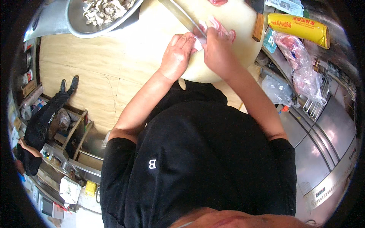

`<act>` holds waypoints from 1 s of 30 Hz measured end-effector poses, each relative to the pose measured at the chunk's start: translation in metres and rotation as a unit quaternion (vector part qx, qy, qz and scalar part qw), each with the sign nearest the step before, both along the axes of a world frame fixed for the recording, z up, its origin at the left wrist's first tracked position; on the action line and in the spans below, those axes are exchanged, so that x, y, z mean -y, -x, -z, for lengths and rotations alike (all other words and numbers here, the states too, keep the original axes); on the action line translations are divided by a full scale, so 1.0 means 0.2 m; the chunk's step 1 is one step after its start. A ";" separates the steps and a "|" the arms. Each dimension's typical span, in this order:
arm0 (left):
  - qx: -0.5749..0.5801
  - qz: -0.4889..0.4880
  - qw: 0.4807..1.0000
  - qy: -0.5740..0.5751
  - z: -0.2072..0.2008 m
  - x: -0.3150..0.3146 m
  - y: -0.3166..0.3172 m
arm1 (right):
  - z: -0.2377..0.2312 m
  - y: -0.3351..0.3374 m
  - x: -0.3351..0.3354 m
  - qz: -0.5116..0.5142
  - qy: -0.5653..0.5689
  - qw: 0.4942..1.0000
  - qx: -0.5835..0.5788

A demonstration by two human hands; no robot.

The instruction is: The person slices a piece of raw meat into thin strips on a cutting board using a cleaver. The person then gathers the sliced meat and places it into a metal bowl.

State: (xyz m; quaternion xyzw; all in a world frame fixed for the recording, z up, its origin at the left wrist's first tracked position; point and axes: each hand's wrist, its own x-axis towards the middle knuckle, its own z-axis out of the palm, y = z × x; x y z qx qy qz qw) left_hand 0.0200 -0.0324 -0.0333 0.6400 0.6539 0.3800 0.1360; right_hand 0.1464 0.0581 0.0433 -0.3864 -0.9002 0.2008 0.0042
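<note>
A round pale cutting board (232, 11) lies in front of me. My right hand (218, 51) is closed around the hidden handle of a long knife (182, 17), and the blade runs up and to the left across the board. My left hand (176, 55) rests beside it, fingertips pressing a pale piece of meat (198, 42) next to the blade. Pink strips of raw meat (222, 27) lie just beyond my right hand. Another pink piece (217, 2) sits at the board's far edge.
A metal bowl (76, 26) of pale sliced pieces stands at the upper left. On the steel counter (323, 125) to the right are a yellow roll box (298, 24), a plastic bag of raw meat (300, 64) and a brown handle (258, 26). Another person (42, 125) in black stands at the left.
</note>
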 end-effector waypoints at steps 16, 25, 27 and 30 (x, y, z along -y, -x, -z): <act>-0.047 0.008 0.999 0.003 -0.09 0.00 0.00 | -0.12 -0.32 -0.07 0.163 0.119 0.979 -0.007; -0.189 0.009 0.981 0.036 -0.18 0.07 -0.03 | -0.12 -0.32 -0.03 0.134 0.137 0.980 0.048; -0.188 0.005 0.981 0.050 -0.17 0.05 -0.01 | -0.11 -0.33 -0.03 0.131 0.140 0.981 0.036; -0.101 -0.018 0.990 0.096 -0.16 0.03 0.02 | -0.10 -0.33 -0.04 0.120 0.132 0.983 0.043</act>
